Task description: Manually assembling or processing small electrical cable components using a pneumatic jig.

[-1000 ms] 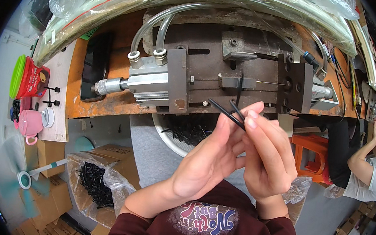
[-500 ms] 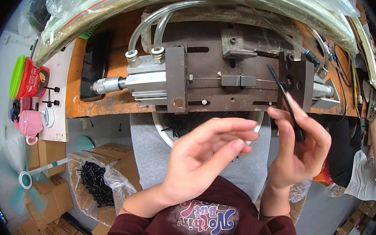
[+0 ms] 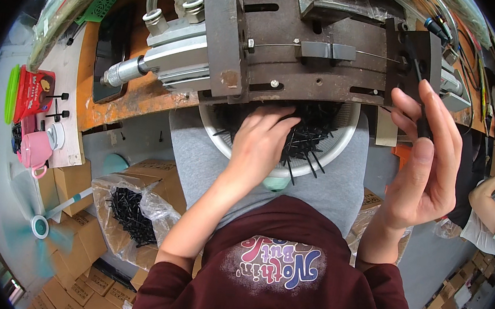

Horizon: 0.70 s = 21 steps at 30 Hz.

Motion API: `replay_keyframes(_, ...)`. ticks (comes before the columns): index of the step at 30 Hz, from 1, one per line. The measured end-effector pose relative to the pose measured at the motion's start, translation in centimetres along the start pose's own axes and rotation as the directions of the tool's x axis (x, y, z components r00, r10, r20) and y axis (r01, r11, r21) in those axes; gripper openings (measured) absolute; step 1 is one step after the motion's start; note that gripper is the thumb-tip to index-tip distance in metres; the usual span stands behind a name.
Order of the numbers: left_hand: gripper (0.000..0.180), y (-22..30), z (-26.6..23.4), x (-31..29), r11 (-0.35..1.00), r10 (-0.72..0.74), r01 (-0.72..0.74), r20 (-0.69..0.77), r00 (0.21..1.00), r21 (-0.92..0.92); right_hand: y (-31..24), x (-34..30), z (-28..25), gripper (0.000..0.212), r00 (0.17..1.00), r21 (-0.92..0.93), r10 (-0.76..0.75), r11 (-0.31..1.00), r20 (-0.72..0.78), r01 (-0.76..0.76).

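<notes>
My left hand [image 3: 260, 144] reaches down into a white mesh basket [image 3: 222, 146] in my lap. Its fingers are apart and bent over a heap of thin black rod-like parts [image 3: 307, 142]; the fingertips are partly hidden there. Raised at the right, my right hand [image 3: 425, 170] grips slim black tweezers [image 3: 423, 114] pointing up in front of the machine's right block [image 3: 423, 58]. A metal fixture [image 3: 290, 73] lies across the bench, with a thin rod running through a small central clamp [image 3: 328, 51]. Clear tubes feed the silver cylinder [image 3: 177, 54] on its left.
A phone [image 3: 112, 54] lies on the orange bench, left of the fixture. Further left stand a red tub [image 3: 33, 94] and a pink cup [image 3: 35, 145]. Below is an open carton of black parts [image 3: 130, 215] beside a fan [image 3: 40, 226]. Another person [image 3: 493, 211] sits at far right.
My left hand has gone down from mid-air into the basket. My right hand has shifted right with the tweezers. The view has tilted, so the fixture sits higher.
</notes>
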State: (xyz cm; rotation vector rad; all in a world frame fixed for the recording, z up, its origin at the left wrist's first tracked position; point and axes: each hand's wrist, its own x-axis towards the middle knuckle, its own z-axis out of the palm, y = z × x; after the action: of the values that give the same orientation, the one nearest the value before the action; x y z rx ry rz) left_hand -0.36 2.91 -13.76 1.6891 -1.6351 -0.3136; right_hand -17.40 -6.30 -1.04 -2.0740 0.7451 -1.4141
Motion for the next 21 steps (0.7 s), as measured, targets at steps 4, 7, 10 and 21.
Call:
replay_keyframes(4,0.033,-2.2,3.9,1.3,0.968,0.214,-0.225,0.102,0.971,0.113,-0.7,-0.4,0.3,0.031,0.998,0.095,0.061,0.994,0.0,-0.06)
replay_keyframes(7,0.03,-3.2,5.6,1.4,0.92,0.241,-0.322,0.325,0.914,0.225,-0.9,-0.4,-0.1,0.038,0.992,0.008,0.032,0.999,0.126,-0.033)
replay_keyframes(10,0.014,-3.8,6.1,1.4,0.913,0.294,-0.358,0.291,0.91,0.197,-1.1,-0.4,0.3,0.038,0.97,-0.146,0.022,0.989,0.242,0.014)
replay_keyframes(21,0.025,1.7,-3.6,-0.9,0.931,-0.112,0.188,0.247,0.963,-0.312,-0.8,1.4,1.8,0.023,0.876,-0.384,-0.045,0.887,0.481,0.257)
